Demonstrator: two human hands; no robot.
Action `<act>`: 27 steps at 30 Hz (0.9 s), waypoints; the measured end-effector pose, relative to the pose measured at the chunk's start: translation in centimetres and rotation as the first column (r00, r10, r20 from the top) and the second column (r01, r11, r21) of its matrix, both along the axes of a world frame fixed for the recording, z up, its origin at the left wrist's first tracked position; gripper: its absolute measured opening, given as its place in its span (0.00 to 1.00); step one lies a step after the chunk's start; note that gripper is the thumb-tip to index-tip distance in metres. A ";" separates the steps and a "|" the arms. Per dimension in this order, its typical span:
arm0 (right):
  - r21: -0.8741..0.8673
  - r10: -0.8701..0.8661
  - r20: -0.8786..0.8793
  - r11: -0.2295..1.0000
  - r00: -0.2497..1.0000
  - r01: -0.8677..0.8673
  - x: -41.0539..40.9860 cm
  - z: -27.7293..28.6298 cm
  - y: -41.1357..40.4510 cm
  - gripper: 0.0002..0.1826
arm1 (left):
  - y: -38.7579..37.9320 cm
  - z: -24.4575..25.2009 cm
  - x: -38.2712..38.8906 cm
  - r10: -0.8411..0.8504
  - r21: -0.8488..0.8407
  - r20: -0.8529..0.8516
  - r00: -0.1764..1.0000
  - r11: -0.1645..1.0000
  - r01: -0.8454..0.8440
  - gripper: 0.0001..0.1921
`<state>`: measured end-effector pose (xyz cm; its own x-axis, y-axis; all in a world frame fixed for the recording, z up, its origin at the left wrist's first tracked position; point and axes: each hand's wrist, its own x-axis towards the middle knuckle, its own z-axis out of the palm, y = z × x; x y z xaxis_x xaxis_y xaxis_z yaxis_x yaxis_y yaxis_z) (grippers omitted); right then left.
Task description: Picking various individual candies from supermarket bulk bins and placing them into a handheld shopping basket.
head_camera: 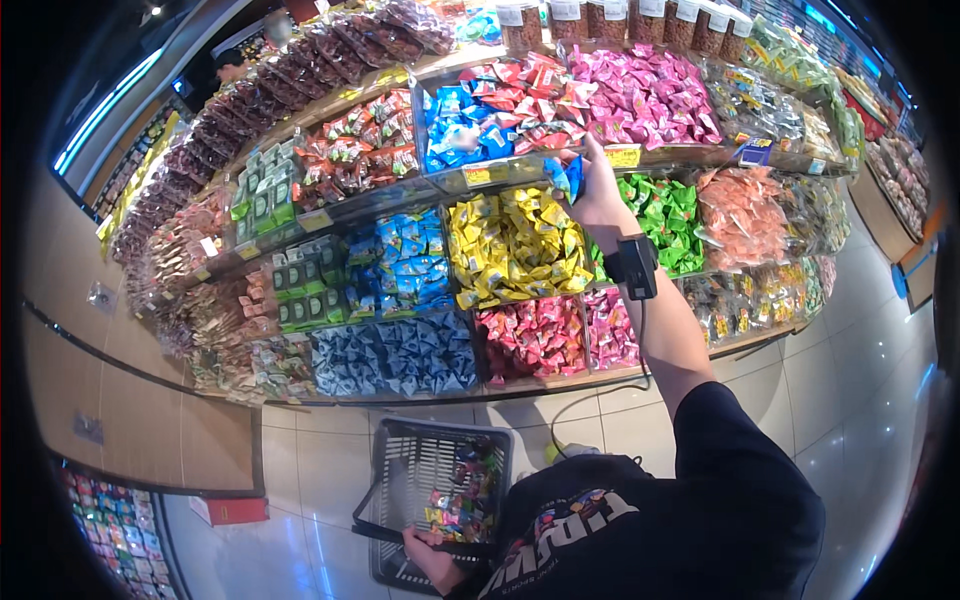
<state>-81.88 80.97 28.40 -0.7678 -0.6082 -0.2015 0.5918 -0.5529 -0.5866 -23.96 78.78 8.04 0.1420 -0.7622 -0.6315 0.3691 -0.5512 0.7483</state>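
My right hand [598,193], reaching over the candy shelf, holds blue snack packets [565,178]. It hovers before the upper row, near red-and-white packets [536,97] and pink packets [649,94]. A bin of matching blue packets [450,120] lies left of it, yellow packets [517,244] below it and green packets [671,221] to the right. A black device is strapped to my right wrist. Low down, my left hand [431,556] grips the black handle [379,532] of a grey plastic shopping basket [505,450]. Several colourful packets [457,514] lie inside the basket.
Clear dividers and price tags [487,174] front the tiered bins. Plastic jars [607,22] line the top, beside dark bagged snacks [300,67]. A cable [643,330] hangs from my wrist. A wooden counter [150,420] and a red box [236,511] stand left; a person is at the far upper left.
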 end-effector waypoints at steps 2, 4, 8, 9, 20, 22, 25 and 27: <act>-0.107 0.057 -0.033 0.992 0.998 -0.061 0.0 -0.5 1.5 0.23 | -0.4 -0.6 0.5 0.001 0.014 -0.004 1.000 1.000 -0.001 0.15; -0.221 0.118 -0.078 0.966 0.990 -0.132 0.5 -0.5 3.1 0.21 | -1.1 -0.2 0.0 -0.022 0.018 -0.035 0.999 1.000 0.022 0.16; -0.204 0.062 -0.119 0.975 0.991 -0.086 1.1 -2.1 5.0 0.20 | -1.5 0.1 -0.6 -0.023 0.018 0.021 1.000 1.000 0.022 0.16; -0.130 0.036 -0.146 0.990 0.989 -0.055 1.8 -2.0 5.5 0.22 | -1.7 -0.1 -0.5 -0.030 0.025 0.037 0.999 0.999 0.029 0.16; -0.105 0.035 -0.057 0.994 0.998 -0.041 2.9 -7.7 8.3 0.15 | -2.3 -0.3 -1.8 -0.096 0.040 0.041 0.995 0.995 0.094 0.12; -0.101 0.053 -0.099 0.993 0.994 -0.063 3.4 -8.1 8.5 0.15 | -2.2 0.3 -2.5 -0.090 0.037 0.053 0.995 0.995 0.088 0.12; 0.015 0.085 -0.167 0.996 0.982 -0.084 4.2 -7.8 9.1 0.13 | -1.8 0.1 -2.1 -0.091 0.029 0.038 0.995 0.996 0.090 0.13; 0.233 0.072 -0.271 0.973 0.960 -0.007 5.9 -8.1 8.4 0.11 | -1.4 0.7 -1.9 -0.078 0.040 0.059 0.995 0.996 0.075 0.13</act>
<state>-75.96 89.39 20.29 -0.7890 -0.6023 -0.1217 0.4079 -0.3653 -0.8368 -25.84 77.42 8.69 0.1231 -0.7482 -0.6520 0.2792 -0.6043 0.7462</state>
